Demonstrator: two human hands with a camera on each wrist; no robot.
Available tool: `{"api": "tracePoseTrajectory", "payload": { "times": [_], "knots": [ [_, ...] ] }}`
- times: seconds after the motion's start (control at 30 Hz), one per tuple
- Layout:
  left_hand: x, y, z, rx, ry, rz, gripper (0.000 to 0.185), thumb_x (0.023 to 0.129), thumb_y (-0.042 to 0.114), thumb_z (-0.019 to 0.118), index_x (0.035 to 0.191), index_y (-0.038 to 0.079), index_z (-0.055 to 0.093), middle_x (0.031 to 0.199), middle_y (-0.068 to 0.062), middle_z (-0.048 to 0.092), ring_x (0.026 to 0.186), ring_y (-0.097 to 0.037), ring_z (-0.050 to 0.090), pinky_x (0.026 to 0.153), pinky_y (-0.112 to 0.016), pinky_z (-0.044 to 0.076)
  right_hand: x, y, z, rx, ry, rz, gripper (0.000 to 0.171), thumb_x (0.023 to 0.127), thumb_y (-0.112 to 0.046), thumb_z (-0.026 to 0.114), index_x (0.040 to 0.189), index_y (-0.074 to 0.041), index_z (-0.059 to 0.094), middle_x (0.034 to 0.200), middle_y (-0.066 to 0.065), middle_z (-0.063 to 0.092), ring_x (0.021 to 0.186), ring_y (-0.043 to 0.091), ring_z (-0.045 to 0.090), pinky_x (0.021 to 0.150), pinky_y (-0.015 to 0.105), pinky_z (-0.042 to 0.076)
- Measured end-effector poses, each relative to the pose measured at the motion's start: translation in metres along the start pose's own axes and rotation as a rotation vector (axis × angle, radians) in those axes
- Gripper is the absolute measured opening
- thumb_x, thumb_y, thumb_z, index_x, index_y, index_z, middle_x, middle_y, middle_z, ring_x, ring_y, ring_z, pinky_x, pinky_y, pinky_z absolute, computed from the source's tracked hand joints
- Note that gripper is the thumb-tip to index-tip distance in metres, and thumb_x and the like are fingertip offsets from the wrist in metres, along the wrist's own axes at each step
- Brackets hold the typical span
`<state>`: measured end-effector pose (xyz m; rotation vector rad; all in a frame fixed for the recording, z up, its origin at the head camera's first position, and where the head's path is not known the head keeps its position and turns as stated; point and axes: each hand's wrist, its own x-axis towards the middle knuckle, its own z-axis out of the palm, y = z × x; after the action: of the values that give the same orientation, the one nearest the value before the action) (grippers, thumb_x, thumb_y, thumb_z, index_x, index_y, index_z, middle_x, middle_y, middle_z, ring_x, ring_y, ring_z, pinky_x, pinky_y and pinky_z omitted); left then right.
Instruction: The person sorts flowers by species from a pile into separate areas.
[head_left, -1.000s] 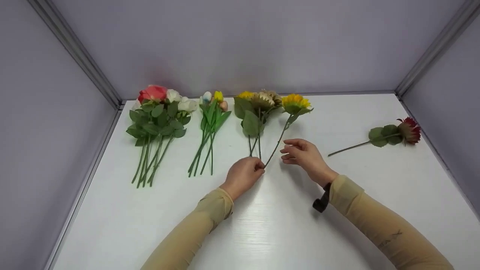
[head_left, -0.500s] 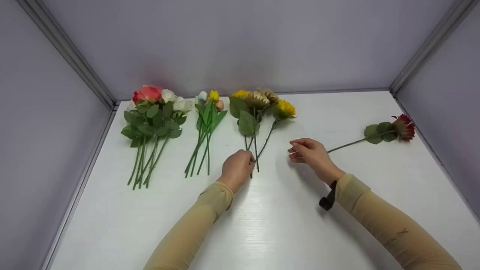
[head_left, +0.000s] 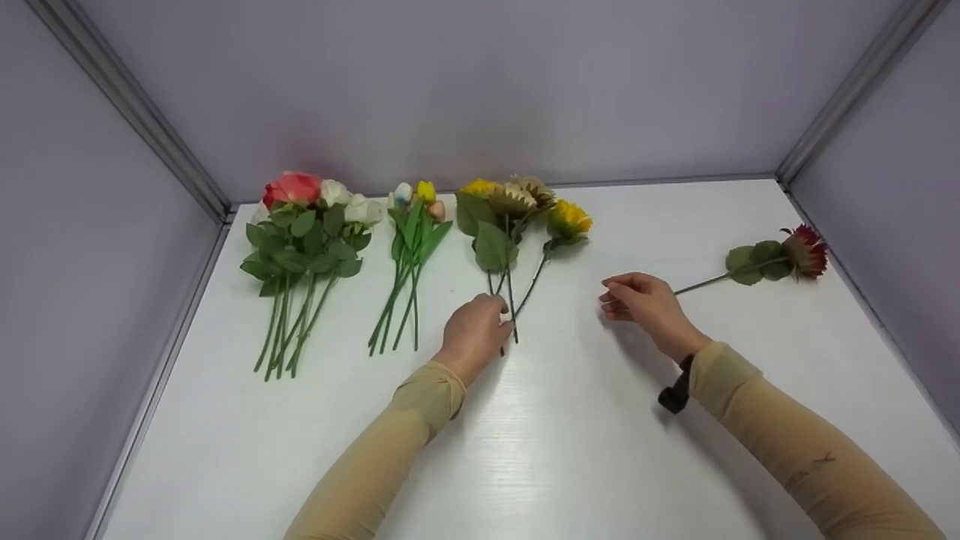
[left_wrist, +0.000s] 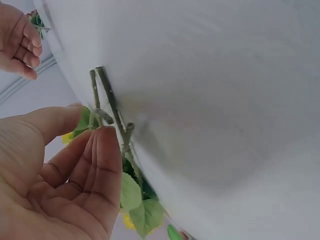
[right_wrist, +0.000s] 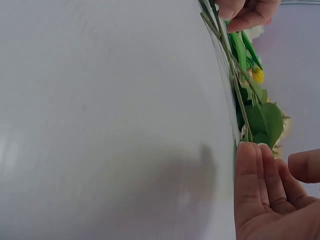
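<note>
My left hand (head_left: 474, 336) is at the lower stems of a bunch of sunflower-like flowers (head_left: 513, 201), yellow and beige. In the left wrist view a gap shows between its thumb and fingertips, and the stem ends (left_wrist: 107, 92) lie close beside the fingertips. A yellow sunflower (head_left: 568, 217) lies at the bunch's right side, its stem slanting down to the other stems by that hand. To the right, my right hand (head_left: 646, 309) hovers over the table with relaxed fingers and holds nothing. Its fingers partly hide the stem of a dark red flower (head_left: 806, 253).
On the white table (head_left: 525, 450), a bunch of pink and white roses (head_left: 300, 240) lies at the left. A small bunch of tulips (head_left: 414, 232) lies between the roses and sunflowers. Grey panels (head_left: 480, 90) stand at the back and both sides.
The yellow sunflower has moved left against the bunch, carried by my left hand, whose fingers have since parted from its stem. My right hand has drawn away to the right.
</note>
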<state>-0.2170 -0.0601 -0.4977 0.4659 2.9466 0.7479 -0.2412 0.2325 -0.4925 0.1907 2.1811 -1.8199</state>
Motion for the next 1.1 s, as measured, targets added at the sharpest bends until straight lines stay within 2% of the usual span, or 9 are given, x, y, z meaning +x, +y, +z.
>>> {"api": "tracePoseTrajectory", "payload": {
  "times": [0.13, 0.27, 0.4, 0.5, 0.63, 0.8, 0.93, 1.1],
  "knots": [
    [-0.001, 0.012, -0.001, 0.053, 0.043, 0.074, 0.028, 0.099, 0.025, 0.071, 0.121, 0.007, 0.071, 0.111, -0.008, 0.068, 0.101, -0.026, 0.067, 0.083, -0.039, 0.056, 0.007, -0.001, -0.027, -0.041, 0.045, 0.021, 0.048, 0.108, -0.026, 0.055, 0.142, 0.006, 0.050, 0.127, 0.023, 0.059, 0.110, 0.027, 0.064, 0.096, 0.038, 0.055],
    [-0.003, 0.029, 0.000, 0.148, 0.051, 0.235, 0.038, 0.100, 0.029, 0.070, 0.133, 0.012, 0.067, 0.125, -0.007, 0.064, 0.115, -0.025, 0.061, 0.094, -0.037, 0.052, 0.014, -0.001, -0.061, -0.039, 0.123, 0.022, 0.048, 0.108, -0.026, 0.053, 0.142, 0.008, 0.048, 0.117, 0.015, 0.064, 0.102, 0.018, 0.066, 0.093, 0.034, 0.056],
    [-0.004, 0.052, 0.003, 0.284, 0.017, 0.423, 0.052, 0.101, 0.036, 0.067, 0.148, 0.017, 0.055, 0.146, -0.006, 0.055, 0.135, -0.025, 0.049, 0.114, -0.038, 0.038, 0.017, -0.001, -0.098, 0.036, 0.212, 0.044, 0.043, 0.106, -0.024, 0.057, 0.137, 0.005, 0.050, 0.104, 0.007, 0.068, 0.096, 0.015, 0.068, 0.090, 0.031, 0.057],
    [-0.005, 0.070, 0.005, 0.344, -0.021, 0.519, 0.060, 0.102, 0.041, 0.063, 0.156, 0.021, 0.045, 0.157, -0.006, 0.044, 0.145, -0.026, 0.038, 0.122, -0.040, 0.025, 0.016, 0.000, -0.125, 0.074, 0.267, 0.077, 0.037, 0.105, -0.023, 0.060, 0.132, 0.001, 0.052, 0.098, 0.004, 0.069, 0.092, 0.014, 0.069, 0.086, 0.029, 0.058],
    [-0.008, 0.094, 0.010, 0.382, -0.082, 0.581, 0.068, 0.103, 0.049, 0.058, 0.162, 0.025, 0.034, 0.165, -0.004, 0.031, 0.152, -0.026, 0.026, 0.125, -0.042, 0.014, 0.013, 0.004, -0.155, 0.062, 0.302, 0.126, 0.036, 0.105, -0.021, 0.059, 0.131, 0.002, 0.052, 0.090, 0.001, 0.070, 0.084, 0.012, 0.070, 0.081, 0.028, 0.060],
    [-0.010, 0.118, 0.024, 0.431, -0.134, 0.640, 0.071, 0.103, 0.056, 0.052, 0.164, 0.029, 0.025, 0.169, -0.002, 0.023, 0.155, -0.024, 0.018, 0.126, -0.040, 0.009, 0.010, 0.014, -0.178, -0.032, 0.341, 0.196, 0.036, 0.105, -0.023, 0.055, 0.129, 0.003, 0.051, 0.082, -0.004, 0.067, 0.077, 0.010, 0.069, 0.079, 0.028, 0.060],
    [-0.013, 0.133, 0.037, 0.462, -0.140, 0.686, 0.072, 0.103, 0.058, 0.051, 0.164, 0.030, 0.026, 0.168, -0.001, 0.024, 0.154, -0.023, 0.019, 0.125, -0.040, 0.011, 0.010, 0.021, -0.185, -0.060, 0.396, 0.251, 0.031, 0.102, -0.020, 0.055, 0.123, 0.003, 0.053, 0.077, -0.005, 0.065, 0.071, 0.008, 0.068, 0.073, 0.027, 0.060],
    [-0.017, 0.142, 0.052, 0.484, -0.142, 0.735, 0.072, 0.102, 0.060, 0.052, 0.163, 0.030, 0.029, 0.167, 0.000, 0.028, 0.154, -0.022, 0.021, 0.125, -0.040, 0.015, 0.015, 0.024, -0.184, -0.064, 0.449, 0.256, 0.031, 0.100, -0.021, 0.058, 0.119, 0.003, 0.055, 0.071, -0.004, 0.067, 0.067, 0.009, 0.069, 0.071, 0.029, 0.061]
  ]
}}
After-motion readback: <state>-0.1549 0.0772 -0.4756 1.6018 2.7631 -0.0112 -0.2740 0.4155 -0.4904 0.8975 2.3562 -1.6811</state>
